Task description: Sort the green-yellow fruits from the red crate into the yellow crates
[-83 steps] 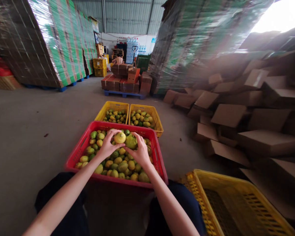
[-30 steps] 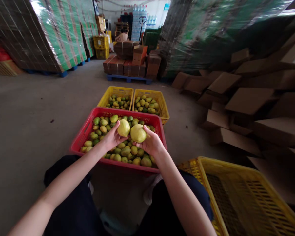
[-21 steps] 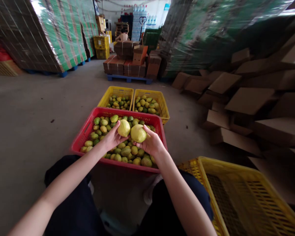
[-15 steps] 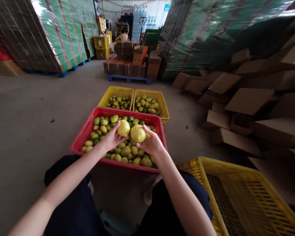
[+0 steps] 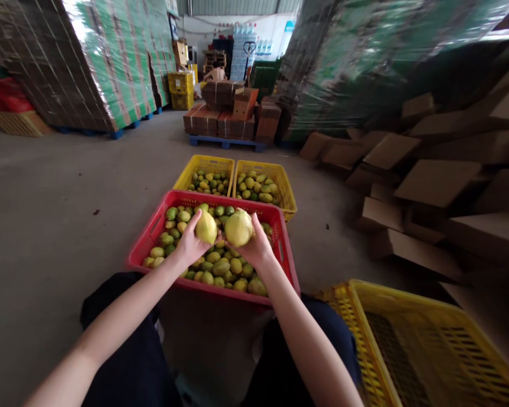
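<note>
My left hand [image 5: 192, 242] is closed around a yellow lemon [image 5: 206, 227], its pointed end tilted downward. Close beside it, my right hand [image 5: 258, 244] grips a larger, rounder pale-yellow lemon [image 5: 238, 228]. A narrow gap separates the two fruits. Both hands are above a red plastic crate [image 5: 144, 229], which stands on the floor between my legs and is filled with green and yellow lemons [image 5: 221, 267]. The fingers under each fruit are partly hidden.
Two yellow crates [image 5: 287, 186] of similar fruit stand behind the red one. Another yellow crate [image 5: 356, 316] is at my right knee. Folded cardboard boxes [image 5: 436, 181] are heaped to the right. A blue pallet [image 5: 224, 142] carries bundled cartons, and a person [image 5: 215, 72] is far behind.
Both lemons have been turned in my hands; the left one now shows its pointed end downward. The left hand has shifted slightly left, and the view has tilted up a little.
</note>
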The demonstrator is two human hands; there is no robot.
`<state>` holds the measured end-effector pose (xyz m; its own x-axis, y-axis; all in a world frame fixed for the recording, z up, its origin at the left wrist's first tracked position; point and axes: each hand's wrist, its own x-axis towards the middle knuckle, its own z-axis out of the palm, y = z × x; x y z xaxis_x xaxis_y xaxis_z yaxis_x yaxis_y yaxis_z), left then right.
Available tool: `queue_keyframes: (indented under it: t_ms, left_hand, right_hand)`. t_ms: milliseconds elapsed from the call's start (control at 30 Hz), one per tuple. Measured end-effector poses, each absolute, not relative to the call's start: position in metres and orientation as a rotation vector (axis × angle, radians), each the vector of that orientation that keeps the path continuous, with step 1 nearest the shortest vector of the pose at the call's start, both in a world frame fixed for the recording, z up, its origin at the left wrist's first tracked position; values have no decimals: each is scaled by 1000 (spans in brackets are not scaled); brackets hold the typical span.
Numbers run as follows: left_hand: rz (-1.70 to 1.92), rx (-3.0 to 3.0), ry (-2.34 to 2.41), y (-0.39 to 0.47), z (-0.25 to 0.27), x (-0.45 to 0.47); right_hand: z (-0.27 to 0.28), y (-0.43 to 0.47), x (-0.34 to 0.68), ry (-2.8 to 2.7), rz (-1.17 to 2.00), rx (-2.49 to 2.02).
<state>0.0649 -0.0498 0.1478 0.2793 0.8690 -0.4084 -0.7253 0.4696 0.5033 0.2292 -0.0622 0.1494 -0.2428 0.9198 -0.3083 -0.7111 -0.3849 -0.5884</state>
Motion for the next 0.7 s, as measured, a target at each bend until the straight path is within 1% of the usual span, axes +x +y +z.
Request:
queue_keyframes:
  t_ms: [200,300,467,700]
  left_hand:
    - [1116,9,836,-43,148,64]
    - [1157,-68,877,-39,142,61]
    - [1191,-36,930,-35,137,58]
    - [1078,-4,875,-33,125,55]
  right_hand:
    - [148,-58,205,-248,1882,-797]
    - [147,-52,202,-124,1838,-904]
    - [134,-46,203,61,1828,-1117]
    - [135,-50,205,0,1769,-1051]
